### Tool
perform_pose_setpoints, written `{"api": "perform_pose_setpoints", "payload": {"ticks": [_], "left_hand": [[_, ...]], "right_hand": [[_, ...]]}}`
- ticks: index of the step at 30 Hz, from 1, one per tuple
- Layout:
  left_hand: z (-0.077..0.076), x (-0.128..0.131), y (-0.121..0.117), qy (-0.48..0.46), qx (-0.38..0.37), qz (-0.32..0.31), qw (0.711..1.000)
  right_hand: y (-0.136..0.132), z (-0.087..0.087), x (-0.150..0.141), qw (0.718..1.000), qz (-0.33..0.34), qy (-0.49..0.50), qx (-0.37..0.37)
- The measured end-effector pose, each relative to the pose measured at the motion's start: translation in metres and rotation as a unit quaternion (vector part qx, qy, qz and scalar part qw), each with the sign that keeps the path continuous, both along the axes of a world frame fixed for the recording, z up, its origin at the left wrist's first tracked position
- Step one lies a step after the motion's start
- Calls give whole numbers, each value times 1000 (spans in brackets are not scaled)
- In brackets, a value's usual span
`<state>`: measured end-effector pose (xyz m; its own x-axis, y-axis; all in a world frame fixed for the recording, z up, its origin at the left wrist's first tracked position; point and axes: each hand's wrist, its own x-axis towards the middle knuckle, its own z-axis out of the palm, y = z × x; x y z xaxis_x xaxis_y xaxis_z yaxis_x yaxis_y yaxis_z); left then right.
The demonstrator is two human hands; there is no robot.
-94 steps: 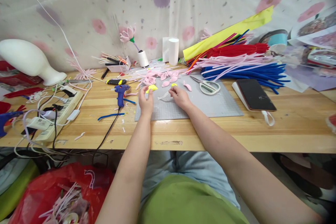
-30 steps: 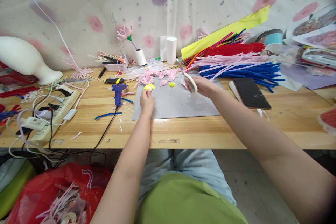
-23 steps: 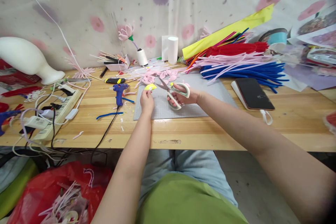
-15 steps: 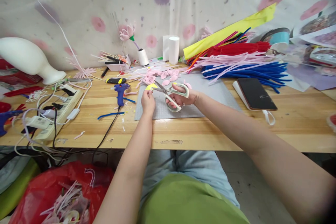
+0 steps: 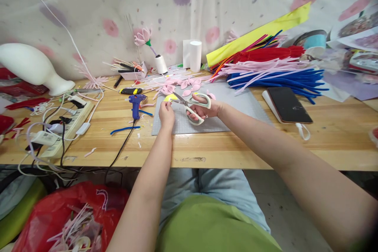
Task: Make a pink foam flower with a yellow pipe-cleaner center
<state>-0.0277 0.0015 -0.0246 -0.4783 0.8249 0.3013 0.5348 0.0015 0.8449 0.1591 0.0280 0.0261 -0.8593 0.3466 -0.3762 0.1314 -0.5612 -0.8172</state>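
Observation:
My left hand (image 5: 167,113) pinches a small yellow piece (image 5: 170,97), whose material I cannot make out, above the left part of a grey cutting mat (image 5: 218,124). White-handled scissors (image 5: 193,116) are in my right hand (image 5: 211,109), fingers through the loops. Their blades point left and reach the yellow piece, slightly parted. Just behind both hands, pink petal shapes (image 5: 186,93) lie on the mat. A blue glue gun (image 5: 135,105) stands to the left of my left hand.
Bundled blue pipe cleaners (image 5: 283,82), with pink and red ones, fill the back right. A phone (image 5: 289,105) leans at the right. At left are a power strip (image 5: 69,130) with tangled cables and a foam head (image 5: 32,65). A red bag (image 5: 38,212) hangs below the table edge.
The scissors' handles have drawn slightly closer together and shifted a little left. My left hand keeps its place with the yellow piece. At the far left, a second blue glue gun has left view.

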Motion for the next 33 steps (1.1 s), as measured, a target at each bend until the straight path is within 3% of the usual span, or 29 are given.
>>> {"api": "perform_pose_setpoints", "payload": {"ticks": [6, 18, 25, 28, 30, 33], "left_hand": [[5, 5, -4, 22, -7, -11, 1000], [12, 5, -4, 46, -26, -27, 998], [8, 3, -3, 68, -29, -31, 997], [7, 2, -3, 56, -31, -19, 998], [6, 1, -3, 41, -25, -15, 999], [4, -2, -2, 9, 0, -30, 1000]], "right_hand": [[-2, -1, -5, 1000, -6, 17, -15], [-8, -11, -20, 992, -117, 38, -23], [-3, -18, -13, 993, -104, 57, -21], [6, -10, -6, 981, -158, 106, 40], [12, 0, 4, 966, -204, 108, 117], [18, 17, 29, 917, -273, -23, 291]]}}
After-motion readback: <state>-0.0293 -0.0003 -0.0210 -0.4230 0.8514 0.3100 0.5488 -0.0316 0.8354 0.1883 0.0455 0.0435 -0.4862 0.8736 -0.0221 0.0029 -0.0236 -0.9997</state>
